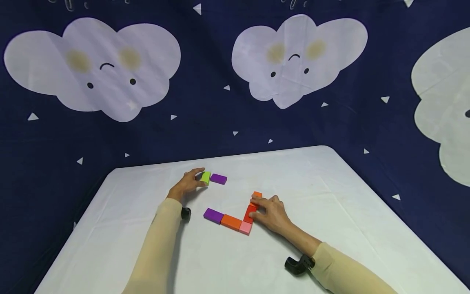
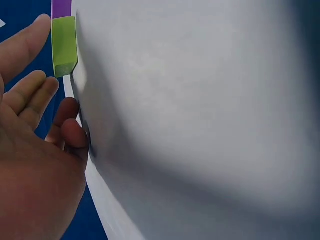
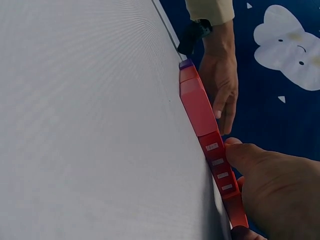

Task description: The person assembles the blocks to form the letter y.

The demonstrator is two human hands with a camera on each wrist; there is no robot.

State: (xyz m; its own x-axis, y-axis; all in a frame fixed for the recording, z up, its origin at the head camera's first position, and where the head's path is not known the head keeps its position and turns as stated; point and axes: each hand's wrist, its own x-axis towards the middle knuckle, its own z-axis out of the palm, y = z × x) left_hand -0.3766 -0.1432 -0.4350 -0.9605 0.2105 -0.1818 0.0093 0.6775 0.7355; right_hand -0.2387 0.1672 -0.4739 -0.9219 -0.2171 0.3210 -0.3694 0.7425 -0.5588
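Near the far edge, my left hand [image 1: 188,182] has its thumb and fingers spread around a lime green block [image 1: 205,178]; whether they touch it is unclear. In the left wrist view, slight gaps show between the fingers and that green block [image 2: 64,42]. A purple block [image 1: 218,179] lies just right of it. My right hand [image 1: 272,213] reaches over a bent row, its thumb on the red block [image 1: 248,213] and another finger across the orange block [image 1: 258,194]. A pink block [image 1: 245,228] forms the corner, then another orange block [image 1: 231,222] and another purple block [image 1: 213,216].
A white cloth-covered table [image 1: 315,179] bears the blocks. Behind it hangs a dark blue curtain [image 1: 205,122] with clouds and small triangles. Black cameras [image 1: 300,264] are strapped to the wrists below beige sleeves [image 1: 154,249].
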